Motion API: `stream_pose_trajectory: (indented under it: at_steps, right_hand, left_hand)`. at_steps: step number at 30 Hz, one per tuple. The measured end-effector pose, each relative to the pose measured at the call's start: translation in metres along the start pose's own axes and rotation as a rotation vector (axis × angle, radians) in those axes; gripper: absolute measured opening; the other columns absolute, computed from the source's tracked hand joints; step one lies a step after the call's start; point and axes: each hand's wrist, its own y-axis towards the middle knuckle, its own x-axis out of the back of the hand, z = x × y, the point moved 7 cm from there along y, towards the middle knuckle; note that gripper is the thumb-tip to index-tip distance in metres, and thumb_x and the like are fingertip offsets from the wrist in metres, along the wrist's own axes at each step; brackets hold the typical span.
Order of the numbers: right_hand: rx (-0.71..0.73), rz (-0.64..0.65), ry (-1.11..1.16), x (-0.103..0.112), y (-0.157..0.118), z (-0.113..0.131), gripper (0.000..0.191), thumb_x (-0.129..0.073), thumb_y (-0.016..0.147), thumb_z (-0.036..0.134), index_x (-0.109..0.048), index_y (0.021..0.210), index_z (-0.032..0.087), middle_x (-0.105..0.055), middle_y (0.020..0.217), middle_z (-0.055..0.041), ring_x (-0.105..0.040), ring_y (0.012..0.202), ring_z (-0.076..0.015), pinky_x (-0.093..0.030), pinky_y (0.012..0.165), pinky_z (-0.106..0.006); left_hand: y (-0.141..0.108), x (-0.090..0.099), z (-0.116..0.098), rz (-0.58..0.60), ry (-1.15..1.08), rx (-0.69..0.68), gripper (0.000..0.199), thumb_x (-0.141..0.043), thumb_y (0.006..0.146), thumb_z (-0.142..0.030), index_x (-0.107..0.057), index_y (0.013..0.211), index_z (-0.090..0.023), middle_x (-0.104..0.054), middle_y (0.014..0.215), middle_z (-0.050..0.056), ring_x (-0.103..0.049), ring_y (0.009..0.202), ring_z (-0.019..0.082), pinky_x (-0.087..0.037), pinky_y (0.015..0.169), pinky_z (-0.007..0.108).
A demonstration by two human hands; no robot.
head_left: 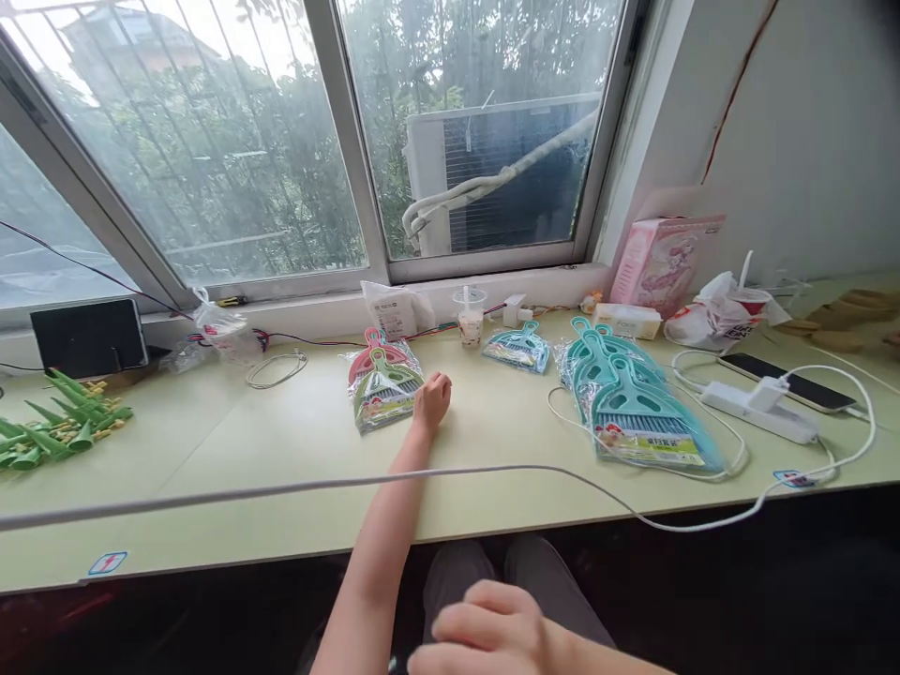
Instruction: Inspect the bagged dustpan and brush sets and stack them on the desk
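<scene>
My left hand (432, 401) rests on the table with its fingers curled in, at the right edge of a green dustpan-and-brush set (386, 389) in clear plastic wrap. Nothing shows in its grasp. A pink dustpan set (380, 354) lies partly under the green one. Close to the camera, my right hand (488, 630) hovers over my lap, its fingers bent into a loose fist; no object is visible in it. Several teal dustpan sets (637, 403) overlap in a pile on the right. A single light-blue dustpan set (518, 347) lies behind, near the window.
A white cable (450, 472) crosses in front, leading toward a power strip (759, 412) beside a phone (791, 382). Along the window stand a drink cup (470, 319), a pink box (661, 262) and a black tablet (88, 337). Green artificial plants (60, 422) lie far left.
</scene>
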Motion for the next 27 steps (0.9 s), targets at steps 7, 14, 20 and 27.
stream_pose_trajectory:
  at_steps: [7,14,20,27]
  right_hand:
    - [-0.578,0.258,-0.266,-0.073,-0.016,-0.264,0.039,-0.044,0.087,0.006,-0.067,0.113,0.024,-0.072,0.111,-0.0097,-0.062,0.113,-0.0208,-0.046,0.097,-0.036]
    - [-1.285,0.303,-0.505,-0.038,-0.099,-0.400,0.061,-0.048,0.093,0.028,-0.034,0.150,0.009,-0.036,0.156,-0.0181,-0.019,0.148,-0.0374,-0.013,0.117,-0.060]
    - [-1.156,0.303,-0.460,-0.044,-0.090,-0.382,0.048,-0.043,0.090,0.009,-0.058,0.134,0.016,-0.069,0.118,-0.0178,-0.057,0.117,-0.0310,-0.031,0.107,-0.045]
    - [-1.013,-0.035,-0.381,-0.034,-0.062,-0.351,0.031,-0.046,0.094,0.010,-0.073,0.102,0.021,-0.075,0.098,-0.0093,-0.065,0.094,-0.0249,-0.037,0.090,-0.037]
  left_hand:
    - [0.001,0.015,0.017,-0.155,-0.092,0.081,0.022,-0.044,0.090,-0.012,-0.062,0.082,-0.022,-0.066,0.088,0.003,-0.060,0.071,0.016,-0.041,0.066,0.026]
    - [0.005,0.013,0.020,-0.138,-0.124,0.105,0.023,-0.044,0.088,-0.011,-0.062,0.078,-0.023,-0.065,0.083,0.002,-0.059,0.068,0.016,-0.041,0.065,0.026]
    - [0.007,0.012,0.019,-0.122,-0.161,0.124,0.023,-0.044,0.086,-0.014,-0.062,0.075,-0.023,-0.065,0.081,0.003,-0.061,0.070,0.017,-0.043,0.068,0.028]
    - [0.008,0.008,0.042,-0.169,-0.564,0.372,0.016,-0.045,0.081,-0.019,-0.060,0.075,-0.020,-0.065,0.073,0.002,-0.061,0.051,0.014,-0.047,0.054,0.026]
